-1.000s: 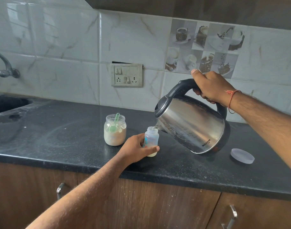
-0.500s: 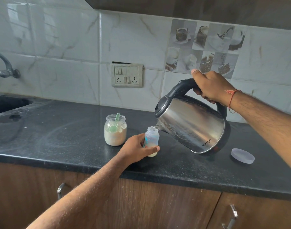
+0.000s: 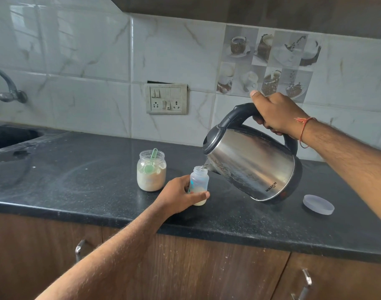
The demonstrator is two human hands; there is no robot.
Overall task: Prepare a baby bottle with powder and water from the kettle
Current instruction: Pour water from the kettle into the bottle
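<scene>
Water runs in a thin stream from the tilted kettle (image 3: 253, 164) into the open mouth of the baby bottle (image 3: 199, 182), which stands upright on the black counter (image 3: 77, 176) near its front edge. Right hand (image 3: 276, 114) is closed round the kettle's black handle, thumb on top; the other fingers curl under it & are mostly hidden. Left hand (image 3: 180, 195) wraps the bottle's lower half from the left, thumb across the front, rest of the fingers behind the bottle, out of sight. Pale stuff sits at the bottle's bottom, partly covered by the thumb; can't tell powder from liquid. Printed marks on the bottle too small to read. Just left of the bottle, not touching, a clear jar (image 3: 151, 172) w/ cream powder & a green scoop (image 3: 151, 160) stuck in, bowl down. Round translucent lid (image 3: 318, 204) lies flat on the counter to the right of the kettle. Sink (image 3: 10, 135) & tap (image 3: 6, 87) cut off at left edge. Both forearms run out of frame.
</scene>
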